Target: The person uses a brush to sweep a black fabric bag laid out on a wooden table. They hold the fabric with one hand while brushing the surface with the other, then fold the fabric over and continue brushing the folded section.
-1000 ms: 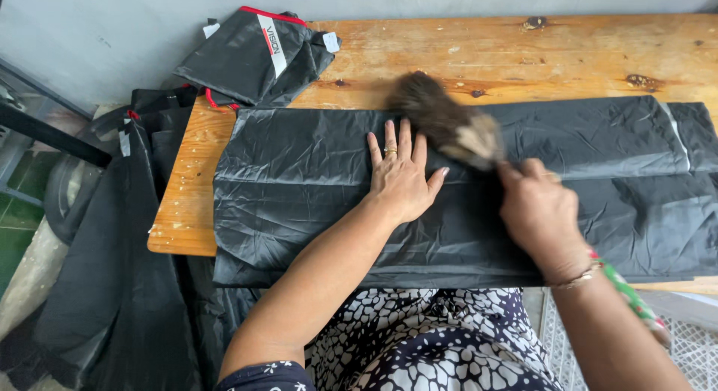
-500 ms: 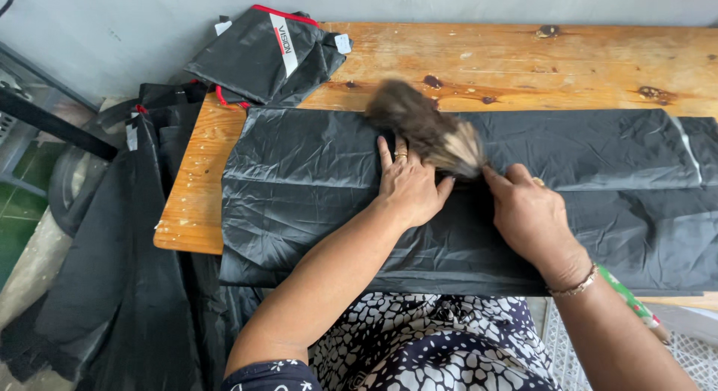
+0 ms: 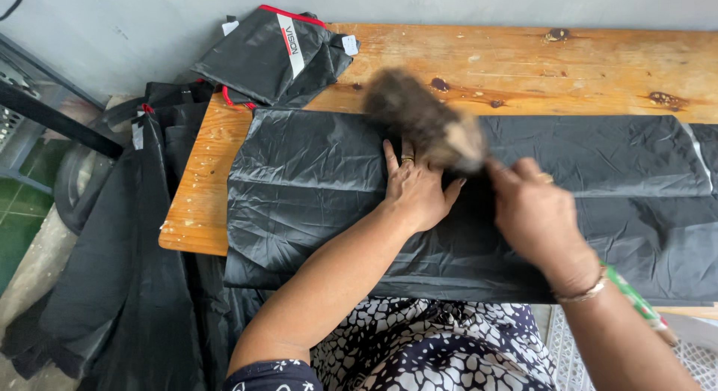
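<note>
Black crinkled plastic sheet (image 3: 314, 181) lies under the left hand (image 3: 415, 189), pressed flat with fingers spread; right hand (image 3: 535, 211) grips a blurred brown bristle brush (image 3: 426, 121) just above it.

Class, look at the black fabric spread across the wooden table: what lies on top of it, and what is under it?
On the black fabric rests the left hand, flat; the right hand holds a blurred brush over it. Underneath, the wooden table shows only past its edges; the rest is covered.

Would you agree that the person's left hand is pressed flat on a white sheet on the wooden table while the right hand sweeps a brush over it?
Not quite: the head view shows the sheet is black, not white. The left hand does lie flat on it on the wooden table, and the right hand does hold the blurred brush over it.
</note>
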